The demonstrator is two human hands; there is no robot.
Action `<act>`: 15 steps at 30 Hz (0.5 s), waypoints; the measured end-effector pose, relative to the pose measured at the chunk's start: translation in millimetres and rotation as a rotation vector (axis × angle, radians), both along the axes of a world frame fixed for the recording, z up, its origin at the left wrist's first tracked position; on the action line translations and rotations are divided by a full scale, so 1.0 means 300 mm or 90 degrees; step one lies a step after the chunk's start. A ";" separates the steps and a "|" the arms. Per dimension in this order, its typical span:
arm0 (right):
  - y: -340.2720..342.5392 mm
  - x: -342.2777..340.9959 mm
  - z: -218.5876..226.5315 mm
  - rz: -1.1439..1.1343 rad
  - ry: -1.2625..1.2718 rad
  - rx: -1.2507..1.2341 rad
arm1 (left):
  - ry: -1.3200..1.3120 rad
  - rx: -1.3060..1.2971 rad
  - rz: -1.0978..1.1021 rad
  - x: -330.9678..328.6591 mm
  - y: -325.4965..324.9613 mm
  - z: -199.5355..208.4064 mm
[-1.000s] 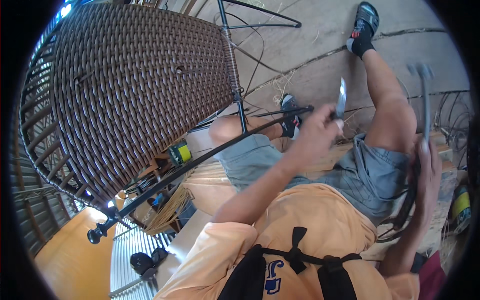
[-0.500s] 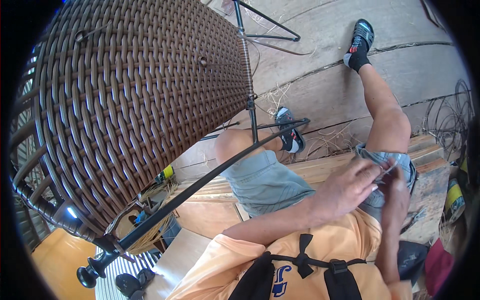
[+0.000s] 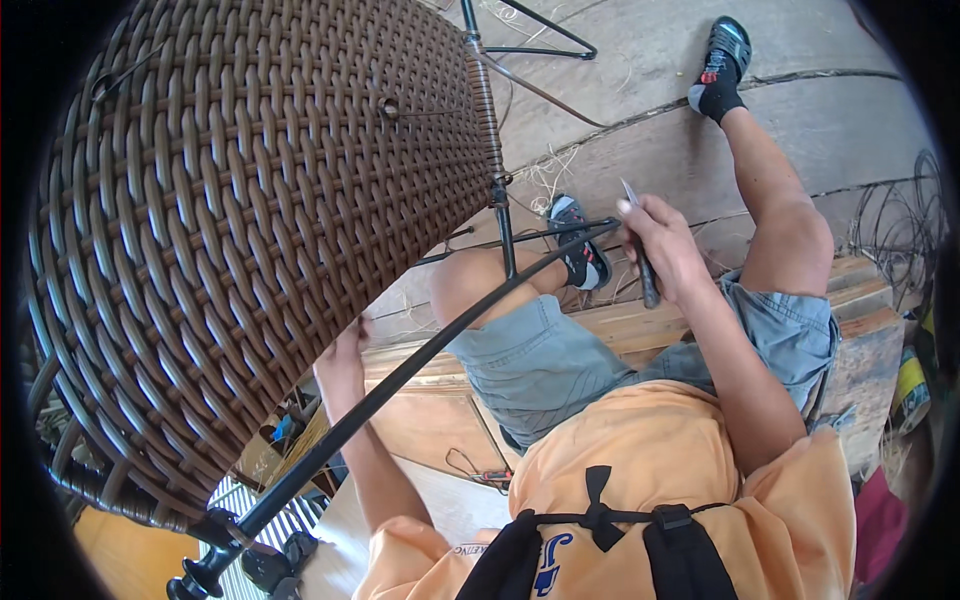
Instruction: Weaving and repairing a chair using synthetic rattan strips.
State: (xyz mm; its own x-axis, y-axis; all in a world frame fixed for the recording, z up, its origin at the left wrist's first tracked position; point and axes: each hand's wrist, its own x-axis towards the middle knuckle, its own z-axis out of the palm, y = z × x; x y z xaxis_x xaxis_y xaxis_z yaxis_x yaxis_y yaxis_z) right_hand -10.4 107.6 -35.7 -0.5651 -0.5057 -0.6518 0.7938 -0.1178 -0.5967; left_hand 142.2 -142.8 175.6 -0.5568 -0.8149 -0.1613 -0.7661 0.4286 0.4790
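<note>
A brown woven rattan-like panel [image 3: 270,180], on a black metal tube frame [image 3: 400,355], fills the left side and looks like part of a chair. My left hand [image 3: 343,355] is at the panel's lower edge, behind the frame tube. Its fingers are mostly hidden by the weave, so what they hold does not show. Out in front of my lap, my right hand [image 3: 664,245] is closed around a small knife [image 3: 649,285]. The dark handle points down toward me and the pale pointed blade sticks up past my thumb.
I sit on a stack of wooden boards [image 3: 870,345]. Loose fibre strands [image 3: 555,180] lie on the plank floor near my feet. Coiled dark strands [image 3: 900,230] are at the far right, beside a yellow-labelled cylinder [image 3: 910,390]. A tool with red handles [image 3: 490,475] rests left of my hip.
My hands have parted from over my right thigh. The left went left to the panel's edge; the right moved up and left, with the knife now showing. The panel has shifted slightly.
</note>
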 end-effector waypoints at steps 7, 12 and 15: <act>-0.241 -0.073 0.005 -0.042 -0.056 -0.109 | -0.157 -0.231 -0.567 -0.291 -0.034 -0.263; -0.335 -0.058 0.048 0.019 -0.138 -0.212 | -0.088 -0.346 -0.626 -0.270 -0.103 -0.340; -0.342 -0.046 0.040 0.002 -0.112 -0.213 | -0.181 -0.588 -0.681 -0.241 -0.170 -0.338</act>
